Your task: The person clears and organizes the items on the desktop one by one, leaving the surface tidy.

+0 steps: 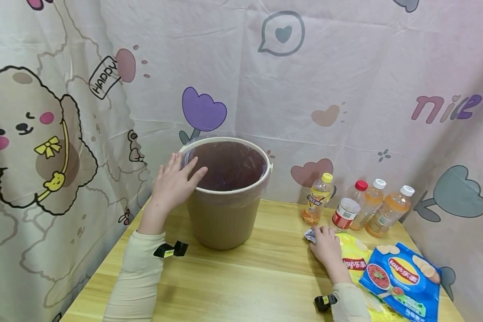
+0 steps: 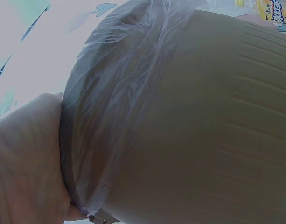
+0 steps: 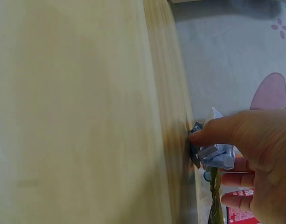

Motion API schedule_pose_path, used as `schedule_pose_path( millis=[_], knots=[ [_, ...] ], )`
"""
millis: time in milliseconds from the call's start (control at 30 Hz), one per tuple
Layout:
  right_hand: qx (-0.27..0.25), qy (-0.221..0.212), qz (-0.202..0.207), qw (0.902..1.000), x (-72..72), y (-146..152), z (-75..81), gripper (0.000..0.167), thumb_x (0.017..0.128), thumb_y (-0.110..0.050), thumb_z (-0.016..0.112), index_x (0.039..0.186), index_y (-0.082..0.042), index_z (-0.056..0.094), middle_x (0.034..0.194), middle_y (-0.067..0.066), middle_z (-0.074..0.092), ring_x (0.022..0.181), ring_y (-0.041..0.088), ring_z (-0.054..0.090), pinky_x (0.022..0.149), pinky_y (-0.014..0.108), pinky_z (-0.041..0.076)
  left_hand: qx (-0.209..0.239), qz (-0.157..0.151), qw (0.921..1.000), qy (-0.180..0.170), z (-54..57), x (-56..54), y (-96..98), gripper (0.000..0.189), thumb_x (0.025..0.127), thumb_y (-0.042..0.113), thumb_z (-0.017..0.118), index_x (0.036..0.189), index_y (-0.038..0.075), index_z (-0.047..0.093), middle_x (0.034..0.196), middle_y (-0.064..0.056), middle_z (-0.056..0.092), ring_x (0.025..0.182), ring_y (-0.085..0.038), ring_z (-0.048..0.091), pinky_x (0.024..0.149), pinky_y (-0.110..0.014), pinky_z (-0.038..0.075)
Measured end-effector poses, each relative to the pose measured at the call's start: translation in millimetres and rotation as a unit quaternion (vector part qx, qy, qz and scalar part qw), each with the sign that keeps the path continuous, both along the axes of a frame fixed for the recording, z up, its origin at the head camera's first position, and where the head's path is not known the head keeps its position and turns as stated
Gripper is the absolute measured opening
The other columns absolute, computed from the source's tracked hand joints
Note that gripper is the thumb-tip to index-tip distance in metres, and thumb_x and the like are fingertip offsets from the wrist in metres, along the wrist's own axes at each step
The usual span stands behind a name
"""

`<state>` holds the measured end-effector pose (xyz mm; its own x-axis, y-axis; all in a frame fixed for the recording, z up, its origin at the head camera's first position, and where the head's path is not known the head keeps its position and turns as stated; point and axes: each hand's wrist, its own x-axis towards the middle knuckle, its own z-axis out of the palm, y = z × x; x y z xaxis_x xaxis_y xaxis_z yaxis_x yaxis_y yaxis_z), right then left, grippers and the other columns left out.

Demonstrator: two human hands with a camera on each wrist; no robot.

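Observation:
A tall brown trash bin (image 1: 225, 223) with a pale rim stands on the wooden table, lined with a clear plastic bag (image 2: 119, 93) folded over its edge. My left hand (image 1: 173, 185) rests on the left side of that rim, its fingers spread and fairly straight. Part of this hand is hidden behind the bin in the left wrist view. Over at the right, my right hand (image 1: 328, 250) pinches a crumpled ball of paper (image 3: 217, 155) between thumb and fingers, low at the tabletop. Beside this hand lies a yellow Lay's chip bag (image 1: 352, 250).
A blue Lay's bag (image 1: 402, 281) overlaps the yellow one. Behind them stand a yellow-capped bottle (image 1: 317, 201), a red-capped bottle (image 1: 346, 214) and two white-capped bottles (image 1: 390, 212). A printed cloth (image 1: 241, 80) hangs at the table's back and sides.

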<state>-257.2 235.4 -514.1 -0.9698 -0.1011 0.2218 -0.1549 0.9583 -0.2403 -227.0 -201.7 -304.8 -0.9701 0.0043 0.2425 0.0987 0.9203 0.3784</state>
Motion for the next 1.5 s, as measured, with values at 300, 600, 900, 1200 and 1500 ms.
schedule_pose_path(
  millis=[300, 600, 900, 1200, 1500],
  knots=[
    [0.005, 0.01, -0.005, 0.9999, -1.2, -3.2, -0.3, 0.044, 0.078, -0.016, 0.07, 0.118, -0.002, 0.059, 0.111, 0.022, 0.056, 0.109, 0.042, 0.049, 0.08, 0.056, 0.043, 0.0, 0.0, 1.0, 0.0, -0.3, -0.3, 0.2, 0.086, 0.092, 0.077, 0.016, 0.154, 0.019, 0.031, 0.163, -0.022, 0.006, 0.153, -0.037, -0.002, 0.119, -0.064, -0.001],
    [-0.005, 0.032, -0.006, 0.9995, -1.7, -6.8, 2.8, 0.048, 0.079, -0.022, 0.072, 0.12, -0.001, 0.057, 0.111, 0.022, 0.057, 0.106, 0.042, 0.05, 0.08, 0.055, 0.043, 0.004, -0.001, 1.0, 0.004, -0.3, -1.0, 0.5, 0.086, 0.092, 0.077, 0.017, 0.154, 0.019, 0.032, 0.164, -0.021, 0.006, 0.153, -0.038, -0.002, 0.119, -0.065, -0.001],
    [0.004, 0.059, 0.01, 0.9982, -2.5, -11.8, 11.0, 0.055, 0.081, -0.03, 0.072, 0.124, 0.0, 0.057, 0.115, 0.024, 0.057, 0.11, 0.043, 0.05, 0.091, 0.06, 0.04, 0.005, -0.001, 1.0, 0.0, -0.2, -0.5, 0.6, 0.085, 0.092, 0.077, 0.017, 0.154, 0.02, 0.031, 0.164, -0.021, 0.006, 0.153, -0.037, -0.003, 0.119, -0.064, -0.002],
    [0.004, 0.106, 0.03, 0.9939, -1.7, -20.2, 24.3, 0.054, 0.082, -0.034, 0.069, 0.124, -0.002, 0.058, 0.114, 0.02, 0.059, 0.111, 0.04, 0.051, 0.095, 0.06, 0.04, 0.001, 0.0, 1.0, -0.001, -0.4, -0.4, 0.5, 0.086, 0.092, 0.077, 0.017, 0.154, 0.02, 0.031, 0.164, -0.021, 0.007, 0.153, -0.037, -0.003, 0.119, -0.064, -0.001],
    [-0.005, 0.129, 0.042, 0.9908, 2.1, -32.3, 44.8, 0.052, 0.081, -0.035, 0.067, 0.123, -0.005, 0.06, 0.115, 0.016, 0.06, 0.109, 0.036, 0.052, 0.086, 0.052, 0.042, 0.005, -0.001, 1.0, 0.006, -1.2, -1.1, 0.2, 0.085, 0.092, 0.077, 0.018, 0.153, 0.019, 0.033, 0.164, -0.021, 0.008, 0.153, -0.037, -0.002, 0.119, -0.065, -0.001]
  ],
)
